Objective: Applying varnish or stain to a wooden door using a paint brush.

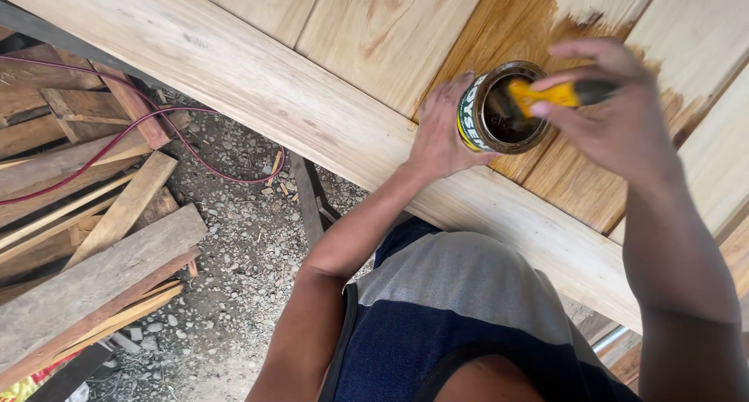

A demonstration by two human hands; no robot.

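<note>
My left hand (439, 133) grips the side of a small round tin (477, 113) holding dark brown liquid, tilted over a pale wooden panel (312, 98). My right hand (616, 113) holds a brush with a yellow handle (550, 94), its head dipped into the tin's open mouth. Part of the panel around the tin is coated amber-brown (507, 20); the other boards are bare pale wood.
Below the panel's near edge lies gravel ground (242, 269). A pile of rough timber offcuts (86, 215) sits at the left, with a red cable (156, 121) looping over it. A dark support leg (308, 195) stands under the panel.
</note>
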